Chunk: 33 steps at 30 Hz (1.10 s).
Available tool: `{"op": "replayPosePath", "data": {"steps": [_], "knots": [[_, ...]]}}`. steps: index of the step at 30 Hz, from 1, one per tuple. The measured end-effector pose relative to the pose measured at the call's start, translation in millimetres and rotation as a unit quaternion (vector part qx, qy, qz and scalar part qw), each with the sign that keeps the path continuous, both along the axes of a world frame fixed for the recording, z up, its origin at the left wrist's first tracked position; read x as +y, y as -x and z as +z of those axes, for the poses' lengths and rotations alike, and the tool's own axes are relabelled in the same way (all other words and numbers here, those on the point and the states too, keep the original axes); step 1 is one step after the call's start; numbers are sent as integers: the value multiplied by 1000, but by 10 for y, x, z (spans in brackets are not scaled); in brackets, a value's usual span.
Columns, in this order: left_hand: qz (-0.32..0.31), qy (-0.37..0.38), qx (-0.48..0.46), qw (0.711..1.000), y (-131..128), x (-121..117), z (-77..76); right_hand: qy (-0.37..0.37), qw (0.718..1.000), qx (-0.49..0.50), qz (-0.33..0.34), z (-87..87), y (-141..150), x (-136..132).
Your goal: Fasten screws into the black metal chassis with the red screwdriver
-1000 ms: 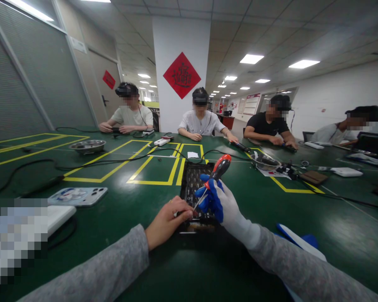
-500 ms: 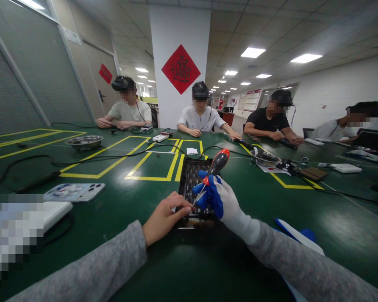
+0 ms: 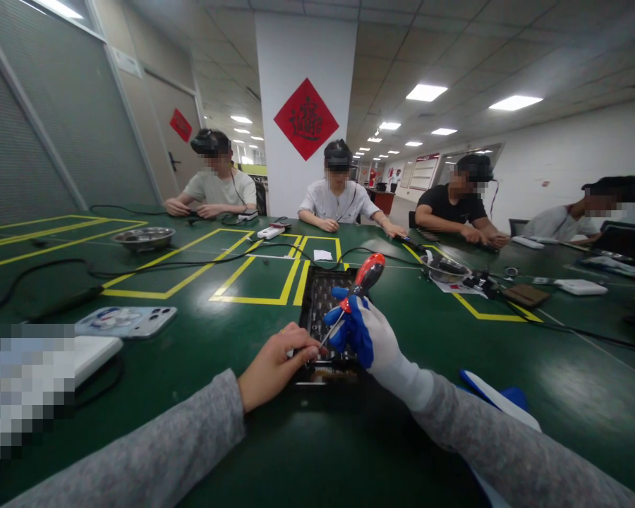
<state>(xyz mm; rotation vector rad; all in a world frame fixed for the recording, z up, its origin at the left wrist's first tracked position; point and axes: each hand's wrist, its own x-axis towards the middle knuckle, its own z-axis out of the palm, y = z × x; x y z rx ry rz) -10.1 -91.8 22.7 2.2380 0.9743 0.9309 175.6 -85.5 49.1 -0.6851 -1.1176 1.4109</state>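
My right hand (image 3: 378, 339), in a white glove with blue fingers, grips a screwdriver (image 3: 369, 274) with a red and black handle. Its shaft slants down to the left, and the tip ends at the fingertips of my left hand (image 3: 271, 365). That hand is bare, its thumb and fingers closed together over the left side of a black case (image 3: 325, 374). Whatever they pinch is hidden. Inside the case, rows of small shiny metal pieces are visible; both hands partly cover it.
A phone (image 3: 130, 322) and a white device (image 3: 98, 356) lie left. Metal bowls (image 3: 144, 240) stand farther off. Black cables (image 3: 153, 267) cross the green table with yellow tape. At right lies a blue and white glove (image 3: 500, 402). Several people sit opposite.
My left hand has shifted very slightly left, and the screwdriver handle has turned a little. Both hands otherwise keep their places at the case.
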Motion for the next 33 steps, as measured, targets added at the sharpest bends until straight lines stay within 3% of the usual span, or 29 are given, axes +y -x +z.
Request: {"op": "replayPosePath", "data": {"steps": [7,16,22,29,33], "knots": [[58,39,-40,997,-7,0,-48,-44,998,-45,-27,-17,5,-16],[33,29,-19,999,8,-18,-17,-20,999,-30,-24,3,21,-4],[51,30,-30,998,-2,-16,-20,-25,999,-34,-14,29,36,-28],[8,15,-4,1000,13,-29,14,-2,1000,-27,-6,46,23,-44],[25,16,-3,1000,-5,-28,-6,-14,999,-29,-11,42,24,-43]]}}
